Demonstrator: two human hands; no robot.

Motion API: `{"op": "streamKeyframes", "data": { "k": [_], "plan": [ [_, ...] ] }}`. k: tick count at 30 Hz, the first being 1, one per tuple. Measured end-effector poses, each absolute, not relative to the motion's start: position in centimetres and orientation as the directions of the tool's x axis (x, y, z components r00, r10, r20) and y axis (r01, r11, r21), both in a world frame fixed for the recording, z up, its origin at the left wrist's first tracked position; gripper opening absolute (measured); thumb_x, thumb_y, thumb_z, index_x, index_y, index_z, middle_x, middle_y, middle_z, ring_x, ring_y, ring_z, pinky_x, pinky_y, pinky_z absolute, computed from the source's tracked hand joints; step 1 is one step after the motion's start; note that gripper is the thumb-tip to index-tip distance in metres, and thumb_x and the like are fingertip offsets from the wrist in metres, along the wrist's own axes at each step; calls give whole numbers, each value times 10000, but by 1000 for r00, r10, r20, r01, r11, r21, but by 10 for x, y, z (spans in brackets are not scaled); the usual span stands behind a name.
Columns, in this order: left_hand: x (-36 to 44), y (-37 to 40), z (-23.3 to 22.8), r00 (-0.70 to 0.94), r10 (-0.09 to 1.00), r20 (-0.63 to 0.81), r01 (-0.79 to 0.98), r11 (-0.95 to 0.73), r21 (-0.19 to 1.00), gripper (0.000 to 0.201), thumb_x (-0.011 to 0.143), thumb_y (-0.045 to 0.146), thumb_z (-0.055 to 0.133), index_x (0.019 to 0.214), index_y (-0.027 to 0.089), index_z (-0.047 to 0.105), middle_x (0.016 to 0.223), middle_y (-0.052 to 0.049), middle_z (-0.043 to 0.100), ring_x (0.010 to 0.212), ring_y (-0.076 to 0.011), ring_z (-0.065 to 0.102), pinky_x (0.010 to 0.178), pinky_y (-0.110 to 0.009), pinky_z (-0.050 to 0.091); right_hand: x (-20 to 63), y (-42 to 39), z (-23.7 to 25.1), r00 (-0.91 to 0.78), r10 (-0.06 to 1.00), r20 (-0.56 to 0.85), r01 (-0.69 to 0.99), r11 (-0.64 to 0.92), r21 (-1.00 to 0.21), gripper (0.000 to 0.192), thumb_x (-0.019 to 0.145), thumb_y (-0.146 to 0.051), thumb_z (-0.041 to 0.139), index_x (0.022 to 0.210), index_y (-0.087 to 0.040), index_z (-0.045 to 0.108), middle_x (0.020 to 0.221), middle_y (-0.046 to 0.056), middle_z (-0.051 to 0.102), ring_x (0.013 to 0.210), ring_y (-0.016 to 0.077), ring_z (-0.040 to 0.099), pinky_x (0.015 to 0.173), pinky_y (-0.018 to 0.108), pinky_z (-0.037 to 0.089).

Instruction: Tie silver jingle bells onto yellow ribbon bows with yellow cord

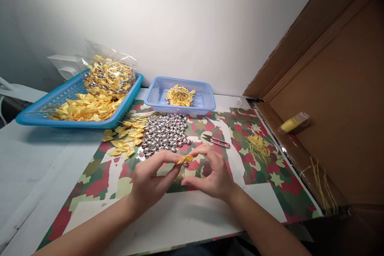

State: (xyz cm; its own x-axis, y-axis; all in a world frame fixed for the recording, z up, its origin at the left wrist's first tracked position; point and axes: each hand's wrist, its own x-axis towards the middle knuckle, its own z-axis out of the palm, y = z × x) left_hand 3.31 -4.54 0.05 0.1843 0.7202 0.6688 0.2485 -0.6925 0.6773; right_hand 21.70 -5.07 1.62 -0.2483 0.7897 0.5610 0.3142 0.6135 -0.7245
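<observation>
pinching a small yellow ribbon bow [185, 159] between them, left hand [150, 182] and right hand [211, 174] meet over the camouflage-print mat [270, 180], fingertips closed on the bow, one hand at each end. bow is held just above the mat, right in front of the pile of silver bells [165, 133]; a small silver piece sits under the bow, too small to tell if it is attached. loose yellow bows [125, 140] lie left of the bells, touching the pile edge. thread snips [216, 141] lie on the mat just beyond the right hand. tangle of yellow thread [258, 147] further right, well apart from the hands. small blue basket [207, 100] behind the bells holds a few bows with thread. big blue tray [60, 100] at far left holds heaped bows and a clear bag of finished pieces [109, 74]. yellow thread spool [293, 123] rests in the cardboard box [345, 108] on the right.
</observation>
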Motion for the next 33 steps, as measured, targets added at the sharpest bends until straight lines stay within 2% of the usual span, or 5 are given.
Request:
{"op": "streamKeyframes", "data": {
  "k": [15, 20, 26, 30, 33],
  "plan": [
    [40, -47, 10, 150, 908, 391, 82, -406, 910, 58, 814, 176, 651, 757, 178, 639, 675, -16, 681, 582, -134, 639, 518, -221, 525, 212, -53, 13, -178, 788, 589, 185, 615, -766, 89, 800, -268, 714, 795, -208, 648, 733, 30, 704, 671, 165, 628, 668, 328, 505],
    [40, -46, 7, 208, 880, 427, 94, -452, 887, 80, 823, 169, 638, 744, 171, 635, 667, -31, 693, 612, -152, 663, 551, -232, 549, 211, -53, 12, -101, 909, 405, 208, 417, -885, 135, 783, -259, 710, 694, -195, 631, 663, 11, 664, 599, 137, 575, 579, 280, 468],
    [35, -40, 5, 258, 742, 618, 280, -670, 688, 99, 795, 83, 612, 803, 177, 644, 733, -39, 727, 652, -159, 692, 592, -238, 556, 214, -47, 14, -271, 960, 73, 48, 90, -995, 249, 830, -390, 637, 973, -195, 694, 926, 58, 699, 843, 180, 655, 629, 264, 525],
    [35, -35, 8, 310, 618, 723, 315, -784, 535, 135, 800, 54, 600, 815, 185, 624, 727, -28, 705, 666, -147, 676, 612, -236, 554, 209, -42, 10, -224, 963, 147, -29, 144, -989, 183, 845, -366, 635, 850, -202, 715, 932, 68, 706, 965, 202, 648, 736, 299, 542],
    [38, -31, 12, 348, 514, 784, 329, -850, 411, 148, 814, 40, 589, 806, 188, 601, 714, -28, 692, 674, -146, 663, 627, -247, 554, 200, -41, 6, -147, 968, 205, -107, 191, -976, 183, 838, -364, 646, 765, -198, 671, 913, 55, 686, 891, 174, 644, 753, 301, 532]
  ]
}}
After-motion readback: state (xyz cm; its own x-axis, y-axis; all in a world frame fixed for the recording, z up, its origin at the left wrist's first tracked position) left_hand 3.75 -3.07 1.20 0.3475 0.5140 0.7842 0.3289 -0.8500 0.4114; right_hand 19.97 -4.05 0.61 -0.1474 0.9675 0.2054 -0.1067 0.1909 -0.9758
